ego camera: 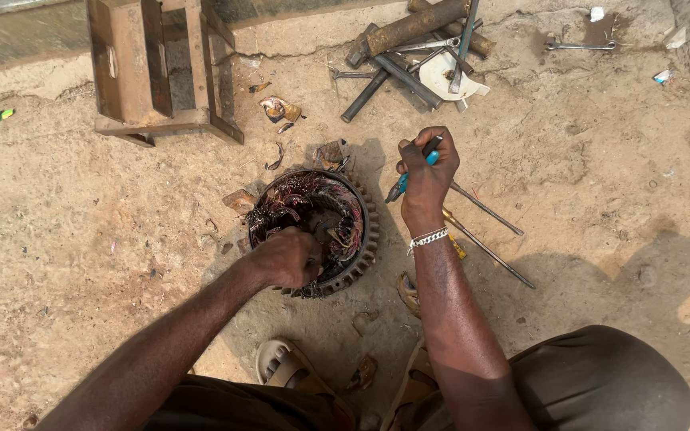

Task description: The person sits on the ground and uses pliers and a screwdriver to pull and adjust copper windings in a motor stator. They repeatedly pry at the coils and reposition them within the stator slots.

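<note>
View: looking straight down at a person seated low on bare sandy ground, both arms reaching forward from the bottom of the frame.

Motor shell (361, 231): a round, ribbed metal housing standing open-end up at the centre of the frame, packed with tangled reddish copper wire (301, 199).

Left hand (287, 257): closed in a fist on the near rim of the motor shell, gripping the wire there; exactly what the fingers pinch is hidden by the knuckles.

Right hand (427, 172): just right of the shell and apart from it, wrapped tightly around a tool with blue handles (406, 180), probably pliers; a bracelet (429, 237) circles the wrist.

Rods (485, 209): two thin metal rods lie on the ground under and to the right of the right hand.

Tool pile (417, 56): upper centre, a heap of heavy bars, a hammer-like piece and a pale disc.

Wrench (580, 45): alone at the upper right.

Metal frame (153, 68): a rusty boxy stand at the upper left.

Sandal (281, 363): bottom centre, just below the shell.

Risks: cut wire ends look sharp and could scratch the bare left hand if it pulls hard. The shell rests loose on sand, so a strong tug may tip or roll it. The tool could slip toward the left hand's fingers if it is brought in close.
</note>
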